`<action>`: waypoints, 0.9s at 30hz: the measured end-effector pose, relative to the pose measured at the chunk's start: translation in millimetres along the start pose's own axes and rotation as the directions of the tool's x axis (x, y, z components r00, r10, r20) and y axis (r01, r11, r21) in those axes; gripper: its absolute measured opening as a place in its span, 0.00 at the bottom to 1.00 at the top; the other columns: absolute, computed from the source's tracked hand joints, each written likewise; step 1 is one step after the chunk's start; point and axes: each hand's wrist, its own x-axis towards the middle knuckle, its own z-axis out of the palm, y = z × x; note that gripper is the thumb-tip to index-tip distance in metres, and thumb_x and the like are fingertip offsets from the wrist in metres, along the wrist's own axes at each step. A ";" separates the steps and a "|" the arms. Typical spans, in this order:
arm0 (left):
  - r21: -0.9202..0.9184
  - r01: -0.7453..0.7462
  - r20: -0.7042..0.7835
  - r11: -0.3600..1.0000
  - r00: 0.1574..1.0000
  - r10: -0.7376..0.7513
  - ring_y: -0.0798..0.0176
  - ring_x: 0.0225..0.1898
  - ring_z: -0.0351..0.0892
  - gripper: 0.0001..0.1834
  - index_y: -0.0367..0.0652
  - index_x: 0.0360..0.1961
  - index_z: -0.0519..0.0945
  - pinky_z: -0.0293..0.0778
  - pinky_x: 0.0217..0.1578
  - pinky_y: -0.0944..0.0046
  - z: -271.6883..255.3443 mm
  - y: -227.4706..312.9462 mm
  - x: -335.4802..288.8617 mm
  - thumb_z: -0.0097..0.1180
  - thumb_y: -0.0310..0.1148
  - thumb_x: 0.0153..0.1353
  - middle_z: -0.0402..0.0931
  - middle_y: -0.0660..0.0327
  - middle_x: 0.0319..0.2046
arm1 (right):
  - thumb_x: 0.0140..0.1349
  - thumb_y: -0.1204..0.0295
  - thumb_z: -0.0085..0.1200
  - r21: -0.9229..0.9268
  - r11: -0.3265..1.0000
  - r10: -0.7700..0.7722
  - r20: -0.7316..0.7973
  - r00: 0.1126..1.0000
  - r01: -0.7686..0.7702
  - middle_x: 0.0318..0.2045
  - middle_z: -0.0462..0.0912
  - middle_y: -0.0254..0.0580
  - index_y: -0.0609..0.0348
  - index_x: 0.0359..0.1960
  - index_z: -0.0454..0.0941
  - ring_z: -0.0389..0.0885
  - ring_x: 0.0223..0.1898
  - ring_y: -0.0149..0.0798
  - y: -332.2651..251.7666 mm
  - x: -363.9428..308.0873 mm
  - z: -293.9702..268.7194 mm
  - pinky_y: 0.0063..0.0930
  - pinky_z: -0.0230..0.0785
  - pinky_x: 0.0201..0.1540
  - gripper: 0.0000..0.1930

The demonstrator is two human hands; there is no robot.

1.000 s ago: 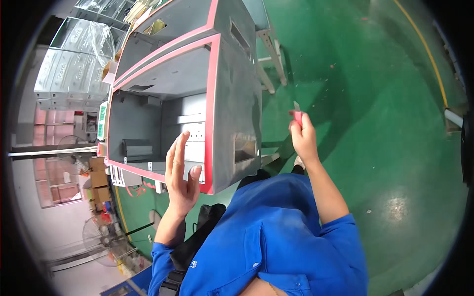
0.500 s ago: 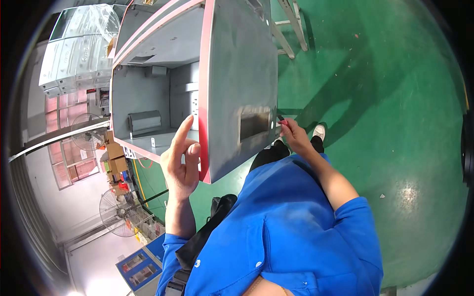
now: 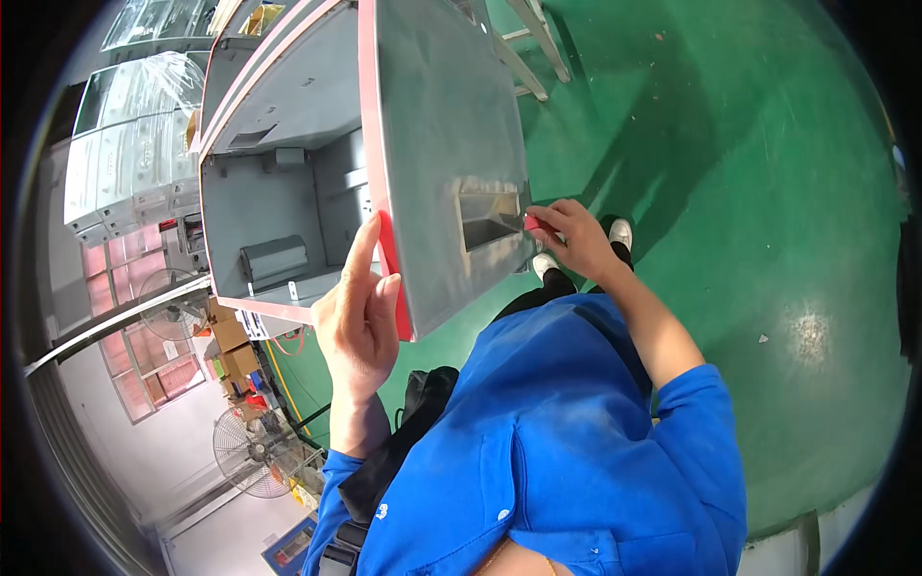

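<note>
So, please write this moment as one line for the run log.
Left hand: at red front edge of grey cabinet | right hand: holds small red object beside side opening | floor: green

Factory workshop: green painted floor (image 3: 797, 221); large grey metal cabinet (image 3: 442, 125) with red edging; stacked pale boxes (image 3: 120, 168), partly under clear plastic film (image 3: 175, 77); caged fan (image 3: 254, 449); piled cardboard boxes (image 3: 230, 335); one blue work shirt (image 3: 576, 422), worn.

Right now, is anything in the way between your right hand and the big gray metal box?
No, nothing visible blocks the way. Only the small red tool in the right hand sits between them, close beside the gray metal box near its rectangular opening. I can't tell whether it touches.
</note>
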 end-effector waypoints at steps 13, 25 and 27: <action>-0.001 0.028 -0.011 1.000 1.000 -0.028 0.73 0.14 0.58 0.25 0.37 0.56 0.68 0.60 0.19 0.74 1.7 -0.4 -3.3 0.52 0.23 0.55 0.60 0.65 0.11 | 0.52 0.72 0.58 0.086 0.996 0.015 0.031 0.999 -0.018 0.28 0.74 0.39 0.49 0.46 0.76 0.72 0.31 0.39 11.2 9.2 0.3 0.29 0.66 0.32 0.18; 0.026 0.007 -0.010 1.000 1.000 -0.007 0.73 0.13 0.58 0.24 0.34 0.55 0.68 0.59 0.18 0.73 2.1 1.0 0.0 0.51 0.26 0.56 0.59 0.66 0.09 | 0.49 0.75 0.60 0.208 0.977 0.012 0.138 0.990 -0.041 0.32 0.75 0.37 0.45 0.47 0.76 0.73 0.35 0.39 25.4 13.8 -3.0 0.29 0.68 0.37 0.20; 0.006 0.041 -0.009 0.999 0.999 -0.041 0.74 0.13 0.58 0.23 0.34 0.55 0.68 0.58 0.18 0.73 2.9 4.0 -1.2 0.51 0.27 0.57 0.60 0.66 0.09 | 0.50 0.75 0.59 0.190 0.981 0.005 0.112 0.994 -0.027 0.32 0.75 0.38 0.45 0.47 0.76 0.73 0.35 0.39 25.6 14.0 -2.6 0.29 0.68 0.36 0.20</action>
